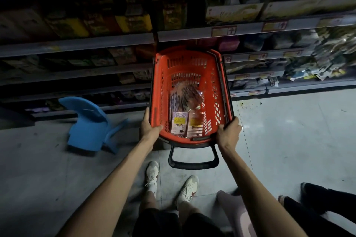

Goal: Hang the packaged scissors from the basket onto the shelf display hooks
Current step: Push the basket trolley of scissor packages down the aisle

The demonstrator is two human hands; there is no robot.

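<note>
A dim shop aisle: a pale grey tiled floor [289, 140], with a scatter of dark specks near the foot of the shelves [77, 44], which rise in several grey tiers crowded with boxes and packets too blurred to name. Red-and-yellow price tags [224, 31] line the shelf edges. Only a bold upward arrow can be made out on them; the print is unreadable. A blue plastic stool [88, 127] lies tipped on the floor to the left.

The orange basket [217, 102] is held in front of the shelves, its black handle [192, 165] hanging down at the near end. The left hand [150, 129] and right hand [229, 132] are apart, each clamped on a near corner of the rim. The packaged scissors [185, 109] lie flat in the bottom of the basket. The cards carry yellow patches, but their writing is too small to read. White shoes [152, 175] stand below.
</note>
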